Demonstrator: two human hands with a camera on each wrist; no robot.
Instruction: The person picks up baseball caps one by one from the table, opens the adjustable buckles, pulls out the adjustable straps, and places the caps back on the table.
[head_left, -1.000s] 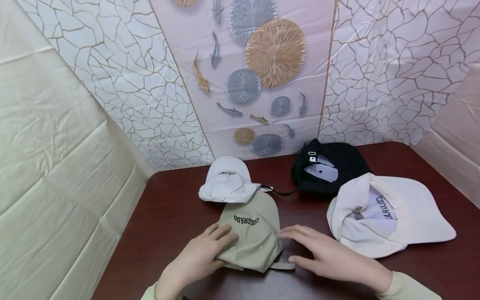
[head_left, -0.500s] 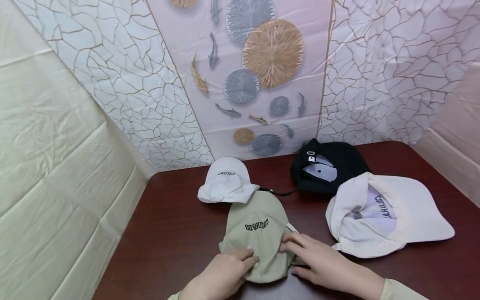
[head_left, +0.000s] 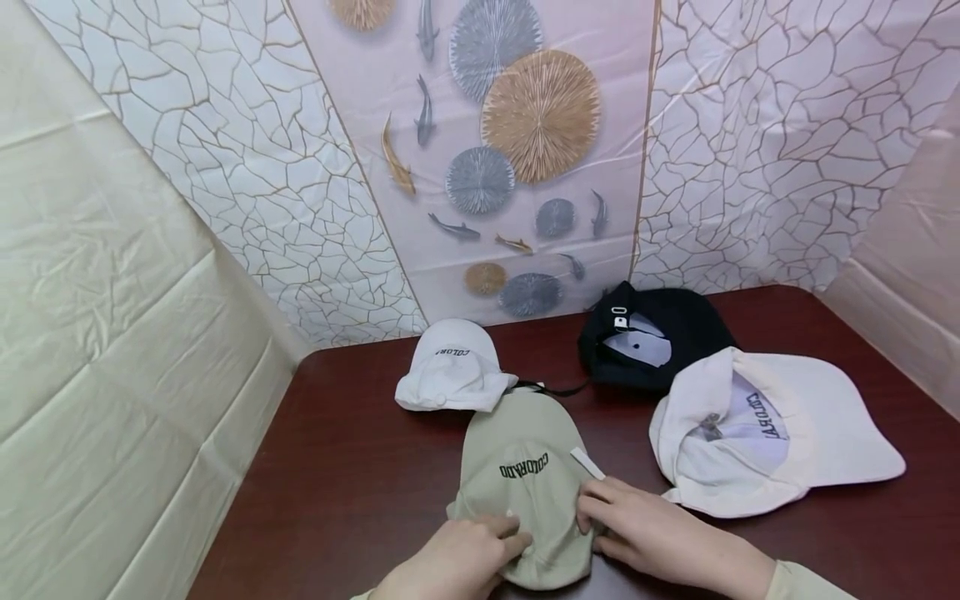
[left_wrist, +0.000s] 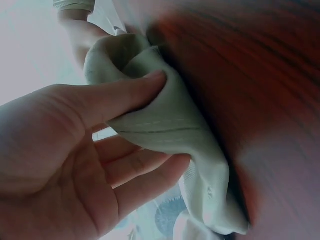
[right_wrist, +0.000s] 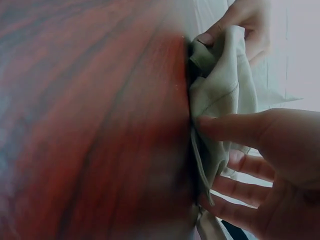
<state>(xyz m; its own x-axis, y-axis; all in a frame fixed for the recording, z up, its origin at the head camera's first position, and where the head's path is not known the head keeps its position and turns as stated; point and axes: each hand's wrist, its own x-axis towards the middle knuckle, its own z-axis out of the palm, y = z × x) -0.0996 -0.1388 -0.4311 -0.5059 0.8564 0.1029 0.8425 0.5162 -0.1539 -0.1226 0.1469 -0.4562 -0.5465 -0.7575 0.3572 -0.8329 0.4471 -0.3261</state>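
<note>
A khaki baseball cap (head_left: 517, 442) lies crown toward me on the table, its brim pointing away and COLORADO stitched on the front. My left hand (head_left: 457, 554) grips the near left of the crown. In the left wrist view, its thumb presses one side of the cloth (left_wrist: 155, 122) and its fingers lie on the other. At the right edge, my right hand (head_left: 637, 521) pinches the cap. The right wrist view has its thumb against the fabric (right_wrist: 220, 95), with the fingers spread on the opposite side. A white tag (head_left: 587, 463) sticks out beside that hand.
A white cap (head_left: 450, 367) stands behind the khaki brim, close against it. Farther right are a black cap (head_left: 693, 329), its strap trailing left, and a cream cap (head_left: 832, 425) lying on its side. Patterned cloth (head_left: 510, 208) hangs behind the dark red table (head_left: 337, 467).
The khaki cap has shifted right and nearer to me, turning slightly. My left hand has moved right and closer in over the crown. The right hand has closed in on its edge.
</note>
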